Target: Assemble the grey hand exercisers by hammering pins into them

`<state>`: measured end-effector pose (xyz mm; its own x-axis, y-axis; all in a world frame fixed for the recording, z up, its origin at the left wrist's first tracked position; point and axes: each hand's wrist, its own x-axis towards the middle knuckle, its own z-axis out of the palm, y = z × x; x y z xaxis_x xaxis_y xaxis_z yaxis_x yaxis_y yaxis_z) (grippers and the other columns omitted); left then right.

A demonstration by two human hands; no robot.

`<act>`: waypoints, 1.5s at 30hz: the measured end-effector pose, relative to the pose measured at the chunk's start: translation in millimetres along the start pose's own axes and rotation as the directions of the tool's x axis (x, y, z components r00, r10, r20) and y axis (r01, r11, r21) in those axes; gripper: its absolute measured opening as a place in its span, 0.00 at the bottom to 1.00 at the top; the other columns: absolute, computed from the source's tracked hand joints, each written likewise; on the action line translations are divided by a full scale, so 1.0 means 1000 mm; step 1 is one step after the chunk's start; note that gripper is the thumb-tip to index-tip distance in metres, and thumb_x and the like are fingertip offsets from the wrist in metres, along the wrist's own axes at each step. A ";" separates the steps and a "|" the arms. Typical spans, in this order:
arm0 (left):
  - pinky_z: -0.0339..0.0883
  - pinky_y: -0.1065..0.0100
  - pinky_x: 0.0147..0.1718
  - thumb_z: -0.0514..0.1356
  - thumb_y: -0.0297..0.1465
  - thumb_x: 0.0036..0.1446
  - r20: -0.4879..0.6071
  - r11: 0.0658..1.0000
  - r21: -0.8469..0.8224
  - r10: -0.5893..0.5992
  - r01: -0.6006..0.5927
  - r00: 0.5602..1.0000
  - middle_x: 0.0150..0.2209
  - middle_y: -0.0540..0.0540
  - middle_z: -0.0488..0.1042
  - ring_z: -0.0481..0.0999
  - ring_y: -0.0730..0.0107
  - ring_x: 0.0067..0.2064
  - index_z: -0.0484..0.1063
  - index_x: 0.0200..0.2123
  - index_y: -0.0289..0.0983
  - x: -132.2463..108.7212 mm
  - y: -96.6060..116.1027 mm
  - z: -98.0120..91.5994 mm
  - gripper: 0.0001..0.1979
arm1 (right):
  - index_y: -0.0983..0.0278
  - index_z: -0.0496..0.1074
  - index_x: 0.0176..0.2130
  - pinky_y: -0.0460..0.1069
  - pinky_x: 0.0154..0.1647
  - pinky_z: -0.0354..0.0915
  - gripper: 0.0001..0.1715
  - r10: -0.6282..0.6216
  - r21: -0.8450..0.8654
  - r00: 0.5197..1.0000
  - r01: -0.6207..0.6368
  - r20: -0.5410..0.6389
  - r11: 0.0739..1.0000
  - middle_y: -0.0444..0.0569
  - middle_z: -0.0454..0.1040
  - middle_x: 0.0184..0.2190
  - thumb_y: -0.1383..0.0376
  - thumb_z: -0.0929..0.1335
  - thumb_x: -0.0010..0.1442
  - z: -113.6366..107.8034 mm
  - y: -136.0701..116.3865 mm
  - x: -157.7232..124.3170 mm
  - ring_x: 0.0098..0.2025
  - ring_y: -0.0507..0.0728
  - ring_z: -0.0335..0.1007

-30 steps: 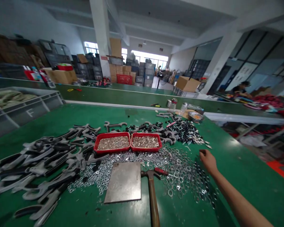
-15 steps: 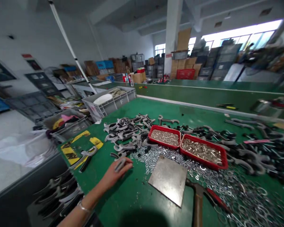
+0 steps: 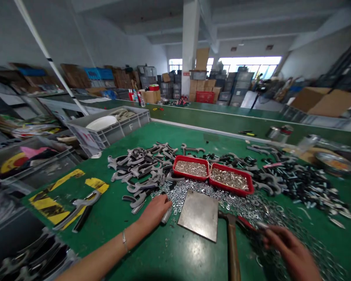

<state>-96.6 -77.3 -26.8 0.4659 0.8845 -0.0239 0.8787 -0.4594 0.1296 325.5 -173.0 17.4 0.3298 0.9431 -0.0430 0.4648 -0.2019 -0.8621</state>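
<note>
My left hand is closed on a small grey metal part that shows below the fingertips, left of a square steel plate. On the right, my right hand has its thumb and fingers pinched, slightly blurred; a pale tip shows at them, but I cannot make out what it is. Just left of those fingers lies a tool with a red handle. Between it and the plate rests a hammer with a wooden handle. Loose washers spread around the plate.
Two red trays, one of tiny metal pieces and one of pins, stand behind the plate. Grey clamp-like parts pile up at left, black-headed bolts at right. A grey crate borders the bench.
The view has swung to the right. My left hand has moved closer to the plate with the grey part. My right hand has come into view beside the red-handled tool.
</note>
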 end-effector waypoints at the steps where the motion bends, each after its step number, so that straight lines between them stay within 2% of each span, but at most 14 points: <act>1: 0.63 0.62 0.49 0.52 0.24 0.63 -0.002 1.000 -0.022 0.003 -0.003 1.000 0.44 0.43 0.70 0.68 0.60 0.48 0.72 0.43 0.38 -0.001 0.001 0.000 0.11 | 0.60 0.76 0.38 0.54 0.36 0.74 0.23 -0.037 0.013 0.992 0.036 0.121 0.999 0.51 0.80 0.32 0.44 0.68 0.56 0.023 -0.009 -0.003 0.34 0.63 0.77; 4: 0.63 0.63 0.49 0.50 0.22 0.62 0.005 0.993 -0.106 -0.044 0.044 0.999 0.45 0.42 0.69 0.69 0.61 0.47 0.71 0.44 0.37 -0.002 0.004 -0.001 0.13 | 0.59 0.75 0.41 0.56 0.50 0.69 0.16 -0.281 -0.037 0.925 0.300 0.254 0.953 0.52 0.78 0.42 0.52 0.64 0.63 0.096 -0.032 -0.006 0.46 0.63 0.74; 7: 0.63 0.63 0.48 0.50 0.21 0.60 0.002 0.978 -0.181 -0.110 0.109 0.994 0.43 0.41 0.70 0.70 0.60 0.45 0.71 0.42 0.36 -0.006 0.001 -0.001 0.13 | 0.58 0.75 0.41 0.58 0.53 0.66 0.14 -0.434 -0.130 0.834 0.499 0.341 0.857 0.53 0.75 0.43 0.58 0.62 0.66 0.141 -0.042 -0.001 0.48 0.63 0.70; 9: 0.63 0.63 0.46 0.49 0.21 0.60 -0.018 0.961 -0.247 -0.132 0.124 0.991 0.42 0.41 0.70 0.71 0.60 0.44 0.71 0.40 0.36 -0.012 -0.006 0.002 0.13 | 0.58 0.75 0.43 0.58 0.53 0.65 0.13 -0.449 -0.156 0.798 0.543 0.402 0.825 0.54 0.74 0.44 0.60 0.62 0.66 0.148 -0.042 0.005 0.49 0.63 0.70; 13: 0.64 0.65 0.40 0.52 0.27 0.62 -0.098 0.857 -0.493 -0.225 0.149 0.969 0.36 0.44 0.73 0.73 0.62 0.38 0.68 0.36 0.38 -0.031 -0.020 0.006 0.06 | 0.58 0.71 0.53 0.56 0.58 0.62 0.19 -0.395 -0.147 0.783 0.516 0.480 0.844 0.53 0.70 0.50 0.62 0.66 0.63 0.136 -0.041 0.013 0.53 0.62 0.67; 15: 0.63 0.67 0.33 0.55 0.35 0.62 -0.109 0.732 -0.661 -0.313 0.167 0.943 0.28 0.49 0.71 0.72 0.65 0.30 0.67 0.33 0.38 -0.038 -0.019 0.003 0.08 | 0.58 0.70 0.55 0.56 0.57 0.62 0.20 -0.362 -0.161 0.779 0.501 0.511 0.850 0.53 0.70 0.50 0.61 0.66 0.63 0.135 -0.045 0.012 0.53 0.62 0.67; 19: 0.60 0.72 0.23 0.58 0.44 0.59 0.001 0.348 -0.926 -0.386 0.147 0.922 0.24 0.52 0.71 0.67 0.72 0.21 0.69 0.35 0.37 -0.042 0.000 -0.008 0.15 | 0.56 0.76 0.46 0.57 0.53 0.63 0.13 -0.356 -0.214 0.774 0.524 0.524 0.824 0.52 0.73 0.46 0.58 0.66 0.63 0.147 -0.056 0.006 0.51 0.63 0.68; 22: 0.65 0.70 0.28 0.62 0.44 0.56 0.067 0.173 -0.976 -0.340 0.133 0.938 0.25 0.49 0.75 0.74 0.69 0.26 0.74 0.38 0.34 -0.040 0.020 -0.016 0.17 | 0.58 0.75 0.43 0.56 0.51 0.64 0.12 -0.322 -0.101 0.800 0.426 0.506 0.899 0.50 0.75 0.43 0.57 0.65 0.64 0.151 -0.062 0.000 0.47 0.62 0.70; 25: 0.67 0.68 0.33 0.64 0.41 0.55 0.097 0.073 -0.990 -0.258 0.120 0.961 0.27 0.45 0.79 0.77 0.66 0.30 0.76 0.41 0.33 -0.035 0.042 -0.020 0.18 | 0.59 0.72 0.45 0.53 0.42 0.67 0.15 -0.196 0.120 0.823 0.156 0.533 0.980 0.47 0.75 0.38 0.54 0.67 0.63 0.146 -0.067 -0.011 0.38 0.58 0.72; 31: 0.70 0.67 0.34 0.65 0.39 0.55 0.140 -0.109 -0.986 -0.124 0.127 0.982 0.29 0.43 0.80 0.78 0.65 0.31 0.75 0.39 0.33 -0.028 0.081 -0.025 0.15 | 0.62 0.70 0.36 0.47 0.27 0.63 0.17 -0.142 0.444 0.711 -0.259 0.689 0.858 0.43 0.71 0.29 0.53 0.72 0.58 0.139 -0.077 -0.036 0.26 0.50 0.64; 37: 0.70 0.67 0.34 0.66 0.37 0.54 0.177 -0.182 -0.968 -0.016 0.171 0.984 0.28 0.43 0.78 0.77 0.67 0.30 0.76 0.38 0.33 -0.034 0.089 -0.030 0.14 | 0.65 0.71 0.32 0.42 0.23 0.55 0.15 -0.021 0.503 0.604 -0.643 0.797 0.578 0.39 0.62 0.23 0.57 0.74 0.56 0.137 -0.078 -0.044 0.22 0.46 0.51; 40: 0.69 0.67 0.33 0.66 0.38 0.54 0.197 -0.170 -0.966 0.002 0.195 0.980 0.28 0.44 0.78 0.76 0.68 0.30 0.76 0.39 0.33 -0.037 0.089 -0.028 0.14 | 0.66 0.72 0.33 0.41 0.25 0.56 0.14 0.008 0.497 0.569 -0.726 0.823 0.474 0.41 0.63 0.26 0.60 0.76 0.55 0.141 -0.069 -0.044 0.24 0.45 0.53; 42: 0.67 0.69 0.29 0.64 0.39 0.55 0.221 -0.082 -0.972 0.009 0.221 0.975 0.26 0.47 0.75 0.74 0.70 0.27 0.76 0.40 0.34 -0.038 0.088 -0.026 0.15 | 0.66 0.72 0.33 0.41 0.25 0.57 0.14 0.017 0.519 0.602 -0.702 0.798 0.488 0.39 0.62 0.25 0.58 0.76 0.55 0.144 -0.063 -0.044 0.23 0.45 0.53; 45: 0.67 0.69 0.32 0.63 0.35 0.54 0.167 0.243 -0.955 -0.039 0.172 0.985 0.31 0.46 0.75 0.73 0.68 0.31 0.75 0.42 0.36 -0.038 0.079 -0.023 0.13 | 0.64 0.73 0.35 0.43 0.24 0.60 0.17 0.019 0.526 0.752 -0.479 0.659 0.703 0.39 0.64 0.24 0.54 0.75 0.54 0.143 -0.059 -0.040 0.22 0.46 0.58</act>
<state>-47.2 -145.2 6.9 0.4421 0.8757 -0.1942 0.1942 0.1179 0.9739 168.0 -161.0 -2.4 -0.2849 0.8792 -0.3818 -0.2632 -0.4547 -0.8509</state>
